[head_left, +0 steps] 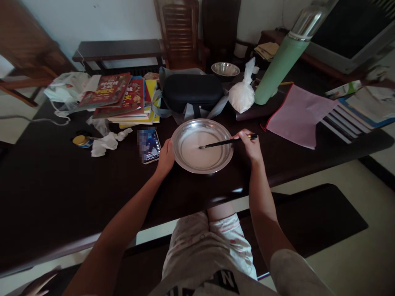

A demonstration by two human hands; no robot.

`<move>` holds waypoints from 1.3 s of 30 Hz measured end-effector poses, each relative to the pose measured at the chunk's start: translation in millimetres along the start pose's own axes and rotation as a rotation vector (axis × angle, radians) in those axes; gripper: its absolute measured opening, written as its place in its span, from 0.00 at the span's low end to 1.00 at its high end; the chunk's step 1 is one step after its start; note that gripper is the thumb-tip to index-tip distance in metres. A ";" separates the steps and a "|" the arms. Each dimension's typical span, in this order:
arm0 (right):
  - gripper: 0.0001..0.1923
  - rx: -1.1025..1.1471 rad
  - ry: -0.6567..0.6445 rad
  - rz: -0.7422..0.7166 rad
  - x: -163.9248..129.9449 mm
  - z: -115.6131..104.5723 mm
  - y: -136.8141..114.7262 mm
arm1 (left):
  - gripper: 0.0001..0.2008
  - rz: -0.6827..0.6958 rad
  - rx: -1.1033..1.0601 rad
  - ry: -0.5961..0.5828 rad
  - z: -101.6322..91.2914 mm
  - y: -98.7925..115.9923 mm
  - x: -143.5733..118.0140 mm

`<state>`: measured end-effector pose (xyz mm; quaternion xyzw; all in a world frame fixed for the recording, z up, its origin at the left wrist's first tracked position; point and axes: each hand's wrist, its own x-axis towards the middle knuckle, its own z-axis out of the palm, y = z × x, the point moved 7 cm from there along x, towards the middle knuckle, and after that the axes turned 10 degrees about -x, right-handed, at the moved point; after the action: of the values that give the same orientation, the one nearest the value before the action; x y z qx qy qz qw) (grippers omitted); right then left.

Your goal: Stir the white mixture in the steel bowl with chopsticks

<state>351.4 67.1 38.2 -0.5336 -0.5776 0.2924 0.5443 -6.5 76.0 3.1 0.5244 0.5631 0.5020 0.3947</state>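
A shallow round metal basin [228, 154] stands on the dark table with a pale, whitish layer inside; I cannot tell whether it is liquid or powder. My left hand [167, 158] grips the basin's left rim, its fingers partly hidden. In my right hand [249, 144], at the basin's right side, is a thin black stick [219, 143] with a yellowish mark near its held end. The stick slants over the rim, and its far tip touches the pale contents. Just left of my left hand lies a lit phone [150, 144].
Behind the basin are a black case [193, 92], a tied bag of white stuff [242, 96] and a tall green thermos [280, 68]. Books [123, 98] and crumpled tissue [106, 144] are on the left, a pink mesh pouch [300, 115] on the right. Another metal bowl [225, 69] sits farther back.
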 end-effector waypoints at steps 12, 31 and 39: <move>0.29 0.026 0.040 0.010 -0.2 -4.8 -0.2 | 0.18 0.056 -0.051 0.013 -1.0 -6.0 0.6; 0.30 -0.014 -0.032 0.005 -1.1 3.2 -4.0 | 0.19 0.038 -0.045 0.007 -0.6 -5.3 -1.0; 0.30 -0.015 -0.112 -0.006 -1.7 8.0 -5.7 | 0.19 0.032 -0.027 0.000 -1.6 -2.8 -1.1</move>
<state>341.9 66.0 41.0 -0.5187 -0.6110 0.3157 0.5078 -8.4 74.8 0.6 0.5279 0.5479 0.5158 0.3938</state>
